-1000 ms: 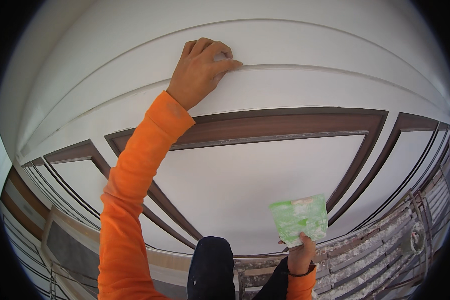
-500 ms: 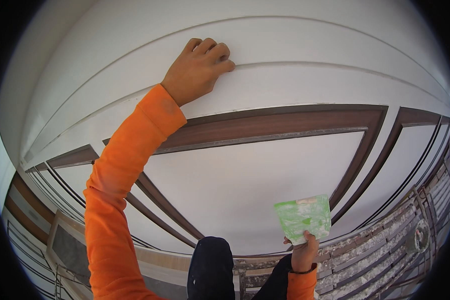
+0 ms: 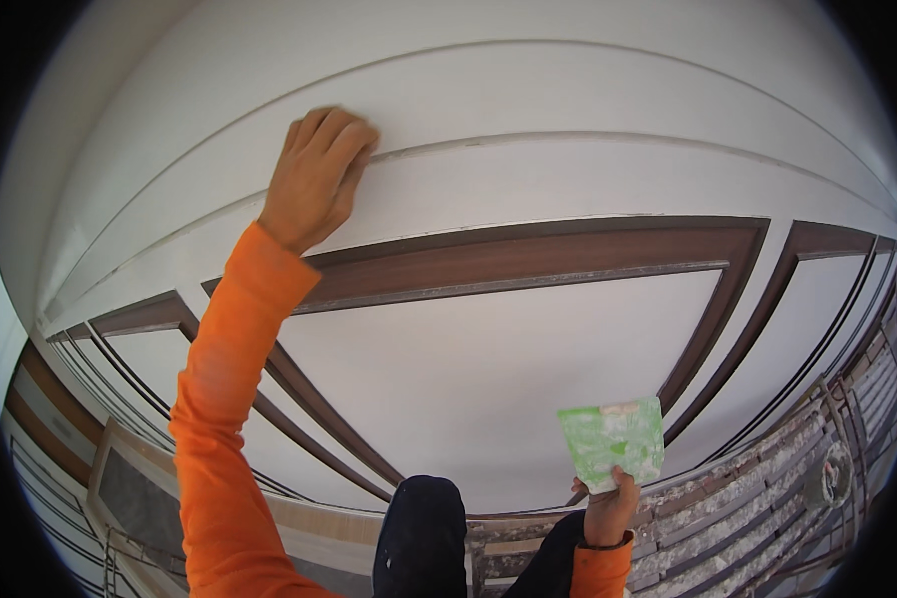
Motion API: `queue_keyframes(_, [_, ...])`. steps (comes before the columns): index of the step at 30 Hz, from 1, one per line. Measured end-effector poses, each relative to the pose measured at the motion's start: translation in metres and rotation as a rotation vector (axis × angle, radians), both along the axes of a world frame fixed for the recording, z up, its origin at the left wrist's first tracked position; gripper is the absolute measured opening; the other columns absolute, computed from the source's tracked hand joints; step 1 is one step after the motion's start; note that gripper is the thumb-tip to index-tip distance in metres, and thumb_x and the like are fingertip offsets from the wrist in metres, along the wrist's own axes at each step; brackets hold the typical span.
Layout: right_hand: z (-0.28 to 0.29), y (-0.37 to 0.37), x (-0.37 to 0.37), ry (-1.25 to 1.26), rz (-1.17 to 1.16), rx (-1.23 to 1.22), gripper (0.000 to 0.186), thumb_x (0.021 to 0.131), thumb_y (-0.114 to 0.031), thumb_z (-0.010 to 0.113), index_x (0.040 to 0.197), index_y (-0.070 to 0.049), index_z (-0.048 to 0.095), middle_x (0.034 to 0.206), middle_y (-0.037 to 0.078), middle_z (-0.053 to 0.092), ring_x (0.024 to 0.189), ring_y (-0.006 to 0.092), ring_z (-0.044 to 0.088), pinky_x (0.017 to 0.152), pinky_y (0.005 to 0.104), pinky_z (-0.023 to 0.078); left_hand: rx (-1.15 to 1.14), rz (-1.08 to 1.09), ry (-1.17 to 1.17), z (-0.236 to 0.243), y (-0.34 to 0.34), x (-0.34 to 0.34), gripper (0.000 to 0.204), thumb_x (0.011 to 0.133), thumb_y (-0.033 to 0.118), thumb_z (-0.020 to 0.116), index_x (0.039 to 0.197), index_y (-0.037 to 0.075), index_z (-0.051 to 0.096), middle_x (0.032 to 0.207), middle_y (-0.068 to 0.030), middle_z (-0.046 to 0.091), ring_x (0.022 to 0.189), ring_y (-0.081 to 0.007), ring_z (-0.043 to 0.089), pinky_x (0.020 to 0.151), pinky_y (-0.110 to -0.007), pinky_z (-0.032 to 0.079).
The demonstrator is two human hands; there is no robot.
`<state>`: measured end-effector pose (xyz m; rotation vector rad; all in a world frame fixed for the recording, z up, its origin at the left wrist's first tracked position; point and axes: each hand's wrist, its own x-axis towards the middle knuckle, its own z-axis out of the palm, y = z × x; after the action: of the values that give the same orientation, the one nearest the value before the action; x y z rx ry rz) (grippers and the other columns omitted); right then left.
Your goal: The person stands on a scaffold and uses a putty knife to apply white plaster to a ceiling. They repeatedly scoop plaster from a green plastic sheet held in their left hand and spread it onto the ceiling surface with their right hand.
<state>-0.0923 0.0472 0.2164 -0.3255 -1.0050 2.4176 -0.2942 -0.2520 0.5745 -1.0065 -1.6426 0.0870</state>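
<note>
In the head view, the left hand [image 3: 316, 184] has slid leftward along the groove [image 3: 538, 137] since half a second ago, while the green sheet [image 3: 608, 444] has shifted only slightly right relative to the brown frame [image 3: 528, 251]. The left hand is at the white wall above the frame's top, toward its left end. Its fingers are curled and pressed together, slightly blurred; whether they pinch anything, I cannot tell, since the tips are hidden.

The right hand [image 3: 609, 513], below the frame's right side, pinches the sheet by its lower edge, thumb on the near face and fingers behind. The sheet stands at the lower end of that side, smeared with whitish residue. It looks thin and light, probably stiff with a little flex and not fragile; the smears might make its face slick, so the bottom edge seems the best grip. Crusted planks [image 3: 718, 528] lie below and right of the frame.
</note>
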Motion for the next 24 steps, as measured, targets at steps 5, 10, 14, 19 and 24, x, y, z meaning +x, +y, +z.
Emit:
queue_keyframes(5, [0.004, 0.002, 0.0, -0.02, 0.026, -0.022, 0.052, 0.087, -0.024, 0.055, 0.13, 0.005, 0.045, 0.105, 0.019, 0.066, 0.072, 0.029, 0.068, 0.055, 0.0389, 0.056, -0.263, 0.171, -0.533, -0.067, -0.075, 0.044, 0.012, 0.086, 0.001, 0.06, 0.097, 0.005, 0.057, 0.099, -0.0092, 0.06, 0.09, -0.0313, 0.057, 0.08, -0.04, 0.046])
queue_keyframes(10, [0.02, -0.007, 0.009, -0.013, -0.061, -0.085, 0.055, 0.086, -0.024, 0.056, 0.134, 0.0, 0.045, 0.113, 0.016, 0.064, 0.083, 0.0273, 0.068, 0.054, 0.0389, 0.055, -0.292, 0.23, -0.515, -0.097, -0.073, 0.039, 0.029, 0.079, -0.003, 0.065, 0.106, 0.005, 0.062, 0.11, -0.0097, 0.064, 0.102, -0.0328, 0.062, 0.085, -0.041, 0.052])
queue_keyframes(14, [0.019, 0.004, 0.017, 0.005, -0.199, -0.047, 0.057, 0.086, -0.024, 0.057, 0.136, -0.002, 0.044, 0.114, 0.014, 0.064, 0.09, 0.0263, 0.068, 0.055, 0.039, 0.055, -0.229, -0.091, -0.222, -0.076, 0.004, 0.008, 0.041, 0.078, -0.001, 0.069, 0.118, 0.006, 0.063, 0.128, -0.012, 0.061, 0.122, -0.0358, 0.057, 0.097, -0.043, 0.051])
queue_keyframes(19, [-0.02, 0.051, 0.016, -0.113, -0.381, -0.043, 0.054, 0.087, -0.025, 0.061, 0.133, -0.001, 0.047, 0.114, 0.014, 0.063, 0.086, 0.0252, 0.066, 0.059, 0.036, 0.053, -0.199, -0.433, -0.071, -0.054, 0.138, -0.047, 0.043, 0.084, 0.012, 0.069, 0.124, 0.002, 0.06, 0.138, -0.017, 0.055, 0.134, -0.0361, 0.047, 0.109, -0.047, 0.042])
queue_keyframes(24, [-0.057, 0.053, 0.012, -0.436, -0.928, 0.717, 0.043, 0.088, -0.025, 0.074, 0.121, 0.0, 0.06, 0.12, 0.022, 0.062, 0.108, 0.0287, 0.06, 0.093, 0.0408, 0.052, -0.178, -0.343, 0.037, -0.046, 0.196, -0.069, 0.038, 0.087, 0.014, 0.062, 0.123, 0.001, 0.061, 0.134, -0.0153, 0.057, 0.128, -0.0321, 0.051, 0.109, -0.043, 0.042])
